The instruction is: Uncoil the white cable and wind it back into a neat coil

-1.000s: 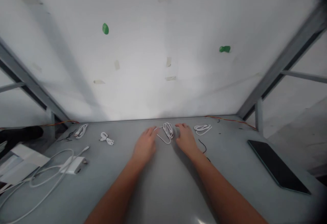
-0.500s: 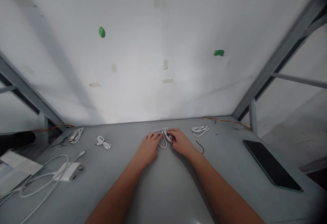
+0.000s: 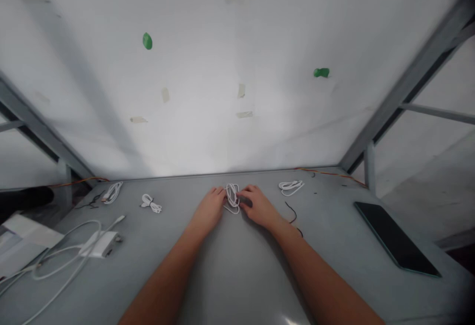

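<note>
A small coil of white cable (image 3: 232, 197) lies on the grey table (image 3: 237, 265) near its far edge. My left hand (image 3: 208, 208) touches the coil from the left, fingers curled against it. From the right, my right hand (image 3: 256, 205) pinches the same coil with its fingertips. Both hands hold the cable between them, low over the table top.
More white cable bundles lie at the far left (image 3: 112, 191), left of centre (image 3: 151, 203) and right (image 3: 291, 186). A white charger with a long loose cable (image 3: 100, 244) sits at the left. A dark tablet (image 3: 395, 238) lies at the right. A thin black wire (image 3: 293, 212) runs beside my right wrist.
My hands have closed in from either side of the white coil and now grip it. The coil looks gathered tighter than before.
</note>
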`<state>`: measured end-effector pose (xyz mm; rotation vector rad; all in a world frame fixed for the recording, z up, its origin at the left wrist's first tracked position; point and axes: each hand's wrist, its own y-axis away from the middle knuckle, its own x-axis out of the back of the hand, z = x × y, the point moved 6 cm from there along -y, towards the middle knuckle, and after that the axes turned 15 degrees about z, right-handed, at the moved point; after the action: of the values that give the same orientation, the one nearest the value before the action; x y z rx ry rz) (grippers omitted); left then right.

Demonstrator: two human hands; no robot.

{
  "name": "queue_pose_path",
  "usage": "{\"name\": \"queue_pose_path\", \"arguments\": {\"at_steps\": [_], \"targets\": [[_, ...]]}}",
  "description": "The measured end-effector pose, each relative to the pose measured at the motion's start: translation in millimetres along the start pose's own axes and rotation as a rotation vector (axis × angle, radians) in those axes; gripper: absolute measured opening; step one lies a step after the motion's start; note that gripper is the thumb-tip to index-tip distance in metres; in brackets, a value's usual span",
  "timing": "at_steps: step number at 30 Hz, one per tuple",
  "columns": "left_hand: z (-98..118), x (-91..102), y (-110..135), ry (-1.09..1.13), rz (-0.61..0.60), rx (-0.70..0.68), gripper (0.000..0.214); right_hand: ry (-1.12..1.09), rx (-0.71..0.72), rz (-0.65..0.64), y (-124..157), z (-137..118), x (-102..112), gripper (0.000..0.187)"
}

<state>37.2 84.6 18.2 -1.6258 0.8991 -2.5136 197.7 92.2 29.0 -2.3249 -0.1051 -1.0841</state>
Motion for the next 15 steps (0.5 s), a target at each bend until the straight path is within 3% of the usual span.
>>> {"name": "queue_pose_path", "arguments": {"at_steps": [5, 9, 12, 15], "targets": [[-0.7, -2.3, 0.2, -0.081, -0.049, 0.005, 0.023, -0.079, 0.094, -0.038, 2.4, -13.3, -7.1, 0.044], [-2.8, -9.6, 4.6, -0.119, -0.081, 0.086, 0.024, -0.09, 0.064, -0.027, -1.2, -13.1, -6.4, 0.038], [-6.4, -7.1, 5.0, 0.004, 0.002, 0.189, 0.02, -0.154, -0.012, 0.015, -4.2, -7.8, -2.9, 0.028], [-16.5, 3.5, 5.9, 0.223, 0.185, 0.385, 0.018, -0.293, -0.152, 0.115, -5.8, 3.0, -0.3, 0.015]]}}
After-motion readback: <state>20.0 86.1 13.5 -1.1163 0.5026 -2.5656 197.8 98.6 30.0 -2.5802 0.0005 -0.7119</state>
